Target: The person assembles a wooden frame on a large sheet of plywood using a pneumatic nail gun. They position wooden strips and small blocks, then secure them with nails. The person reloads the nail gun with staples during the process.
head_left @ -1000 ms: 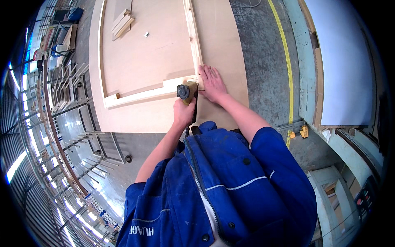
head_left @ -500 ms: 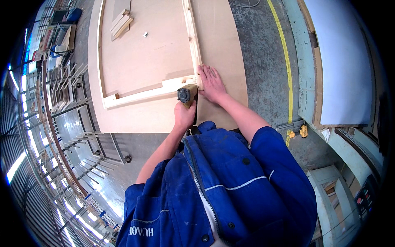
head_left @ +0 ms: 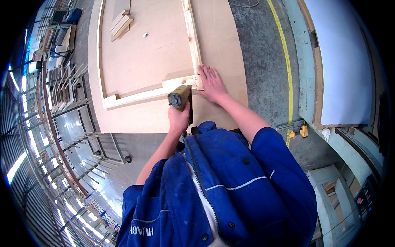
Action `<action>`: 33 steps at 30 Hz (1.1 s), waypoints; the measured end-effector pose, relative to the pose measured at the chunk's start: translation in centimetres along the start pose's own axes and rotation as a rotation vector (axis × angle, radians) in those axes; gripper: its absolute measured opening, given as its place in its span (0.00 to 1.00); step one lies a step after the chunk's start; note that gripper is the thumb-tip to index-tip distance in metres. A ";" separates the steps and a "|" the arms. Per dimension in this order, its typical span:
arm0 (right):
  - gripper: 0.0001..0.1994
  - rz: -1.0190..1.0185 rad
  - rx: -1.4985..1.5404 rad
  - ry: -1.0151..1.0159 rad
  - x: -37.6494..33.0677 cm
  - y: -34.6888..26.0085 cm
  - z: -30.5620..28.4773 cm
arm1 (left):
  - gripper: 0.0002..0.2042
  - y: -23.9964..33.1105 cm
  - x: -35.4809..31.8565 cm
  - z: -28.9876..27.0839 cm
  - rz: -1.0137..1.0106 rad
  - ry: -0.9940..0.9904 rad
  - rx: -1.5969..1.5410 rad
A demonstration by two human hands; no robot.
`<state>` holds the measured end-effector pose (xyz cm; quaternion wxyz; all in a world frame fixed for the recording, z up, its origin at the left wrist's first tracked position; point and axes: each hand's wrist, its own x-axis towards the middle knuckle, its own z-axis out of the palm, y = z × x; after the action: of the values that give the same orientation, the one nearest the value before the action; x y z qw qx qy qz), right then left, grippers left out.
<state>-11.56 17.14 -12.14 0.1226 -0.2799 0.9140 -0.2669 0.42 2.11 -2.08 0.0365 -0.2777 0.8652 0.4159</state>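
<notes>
My left hand (head_left: 179,118) grips the handle of a tan nail gun (head_left: 181,96) with a grey round cap. The gun tilts, its nose close to the near right corner of a pale wooden frame (head_left: 144,96); whether it touches the wood I cannot tell. My right hand (head_left: 212,85) lies flat at that corner, fingers stretched over the end of the right rail (head_left: 190,39). A short wood block (head_left: 177,83) sits against the inside of the near rail. The frame rests on a large light-brown board (head_left: 144,57).
Loose wood strips (head_left: 121,24) and a small white piece (head_left: 145,35) lie inside the frame. Metal rack carts (head_left: 103,144) stand left. On the right are a yellow floor line (head_left: 288,74), a yellow tool (head_left: 303,131) and a bench with a white panel (head_left: 341,61).
The nail gun has shifted left and tilted more, its cap end swinging away from the corner. My left hand has moved with it. My right hand stays in place.
</notes>
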 end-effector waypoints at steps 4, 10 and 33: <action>0.57 0.006 -0.004 -0.036 -0.1 -0.1 -0.6 | 0.14 0.7 1.7 -4.8 -0.236 -0.084 0.043; 0.47 0.000 0.084 0.108 0.1 0.1 1.3 | 0.16 -0.5 6.9 -12.4 0.261 -0.293 0.443; 0.39 0.063 0.035 0.082 0.5 -0.1 1.3 | 0.15 0.8 14.4 -12.8 0.206 -0.607 0.645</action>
<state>-11.42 16.28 -13.18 0.0980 -0.2377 0.9218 -0.2903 -10.00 -13.45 2.62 0.3317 -0.0302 0.9238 0.1891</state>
